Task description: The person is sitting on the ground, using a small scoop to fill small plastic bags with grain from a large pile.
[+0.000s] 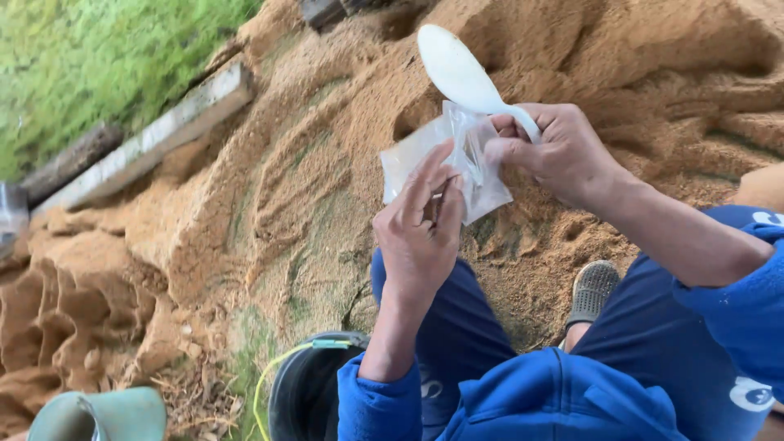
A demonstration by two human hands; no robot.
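Off to the left a pale plank (155,135) edges the heap of sawdust (310,180), and a black bucket (306,392) sits low by the person's knee. The left hand (420,233) pinches the lower edge of a small clear plastic bag (433,155) held over the sawdust, while the right hand (555,151) grips the bag's top together with a white plastic spoon (461,73).

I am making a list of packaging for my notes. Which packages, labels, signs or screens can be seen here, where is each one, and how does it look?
Clear plastic bag: small, flat, transparent, crinkled, held between the left hand and right hand above the sawdust pile.
White marks on the blue clothing: lower right, small pale shapes on blue cloth.
No signs or screens are in view.
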